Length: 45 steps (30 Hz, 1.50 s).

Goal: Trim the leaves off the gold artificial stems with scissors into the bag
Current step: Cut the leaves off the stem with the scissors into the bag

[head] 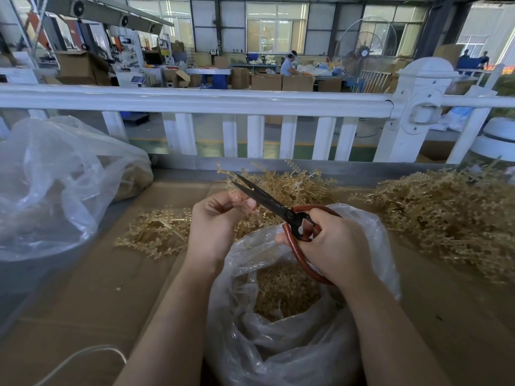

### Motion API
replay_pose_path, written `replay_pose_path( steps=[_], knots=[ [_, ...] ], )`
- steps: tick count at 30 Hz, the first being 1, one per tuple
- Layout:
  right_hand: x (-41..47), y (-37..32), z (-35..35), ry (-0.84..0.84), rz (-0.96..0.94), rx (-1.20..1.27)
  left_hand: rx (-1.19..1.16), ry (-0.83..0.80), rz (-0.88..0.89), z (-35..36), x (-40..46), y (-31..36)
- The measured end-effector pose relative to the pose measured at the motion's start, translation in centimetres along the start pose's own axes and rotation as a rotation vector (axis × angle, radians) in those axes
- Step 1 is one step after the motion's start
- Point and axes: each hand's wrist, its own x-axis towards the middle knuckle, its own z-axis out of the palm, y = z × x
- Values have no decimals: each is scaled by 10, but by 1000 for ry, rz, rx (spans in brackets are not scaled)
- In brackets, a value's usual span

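My left hand (216,224) pinches a gold artificial stem (227,176) whose leafy tip sticks up past my fingers. My right hand (331,245) grips the red handles of black-bladed scissors (264,199); the blades are slightly apart and point up-left around the stem just above my left fingers. Below both hands sits a clear plastic bag (278,330) with its mouth open, holding a heap of cut gold leaves (284,291).
Piles of gold stems lie on the cardboard-covered table: one at the right (446,213), one behind my hands (292,185), one at the left (158,232). A big clear bag (55,185) stands at the left. A white railing (195,101) borders the table's far side.
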Motion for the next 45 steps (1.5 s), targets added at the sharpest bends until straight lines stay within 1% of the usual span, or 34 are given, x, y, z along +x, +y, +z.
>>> replay_pose_path(
  steps=[5, 8, 11, 13, 15, 17, 19, 23, 28, 31, 35, 41, 45],
  knots=[
    [-1, 1, 1, -27, 4, 37, 8, 2, -26, 0, -1, 1],
    [-2, 0, -1, -65, 42, 128, -10, 15, -59, 0, 0, 2],
    [-1, -1, -2, -99, 160, 275, -38, 66, -128, 0, 2, 1],
    [2, -1, -3, -109, 235, 376, -43, 60, -172, 2, 2, 0],
    [5, -2, -3, -97, 286, 471, -33, -5, -211, 5, 1, 0],
    [7, -3, -4, -80, 321, 551, 10, -109, -230, 8, 0, -1],
    [8, -4, -3, -86, 352, 632, 41, -192, -219, 11, -2, -2],
    [11, -5, -2, -97, 390, 749, 21, -316, -210, 15, -5, -2],
    [12, -3, -1, -102, 461, 807, 32, -360, -155, 16, -6, -2],
    [11, -4, -1, -98, 483, 841, -23, -331, -166, 15, -6, -1],
    [11, -4, 1, -72, 469, 799, 20, -317, -127, 14, -6, -3],
    [11, -1, 3, -54, 427, 760, -98, -190, -152, 18, -5, -3],
    [12, -1, 4, -77, 392, 684, -181, -163, -160, 18, -4, -4]
  ],
)
